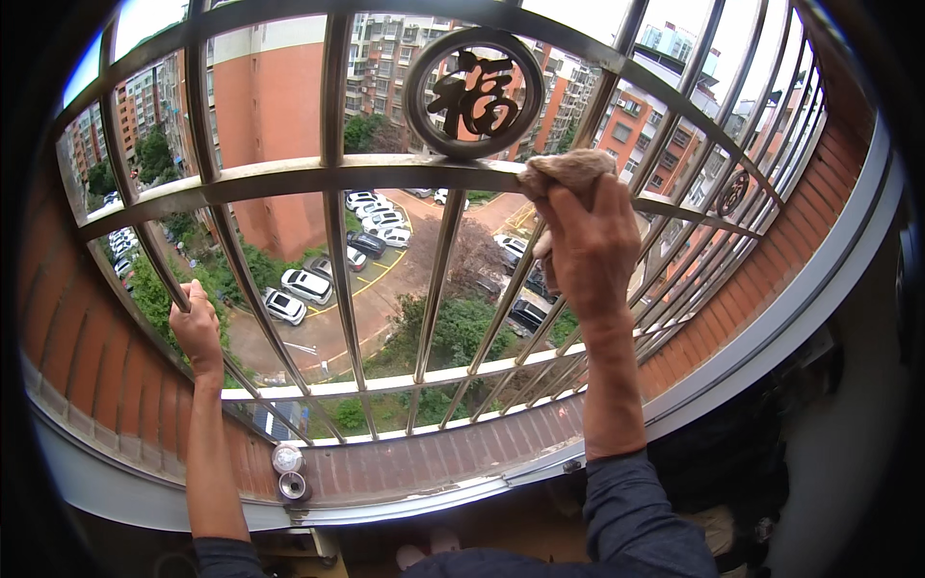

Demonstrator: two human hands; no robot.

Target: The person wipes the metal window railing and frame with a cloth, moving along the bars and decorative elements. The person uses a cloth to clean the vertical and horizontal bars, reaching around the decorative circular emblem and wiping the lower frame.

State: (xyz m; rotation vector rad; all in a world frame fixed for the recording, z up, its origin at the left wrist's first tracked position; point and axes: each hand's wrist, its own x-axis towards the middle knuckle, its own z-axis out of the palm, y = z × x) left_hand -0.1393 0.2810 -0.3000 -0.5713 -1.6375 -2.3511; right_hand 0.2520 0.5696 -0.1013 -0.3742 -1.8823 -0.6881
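Observation:
My left hand (196, 329) is wrapped around a vertical metal bar of the window grille (340, 289) at the lower left. Raised at the right, my right hand (596, 246) presses a bunched brown cloth (571, 173) against the grille's horizontal rail (361, 177). Part of the cloth hangs below, beside the palm. A round ornament (475, 92) with a cut-out character sits on that rail, just left of the cloth. The fingertips of my right hand are partly hidden by the cloth.
On the tiled sill (433, 462) stand two small round containers (290, 469), one behind the other. A white sliding-window track (405, 502) runs along the near edge. Brick walls (101, 361) flank the grille. Far below lie parked cars (307, 285), trees and apartment buildings.

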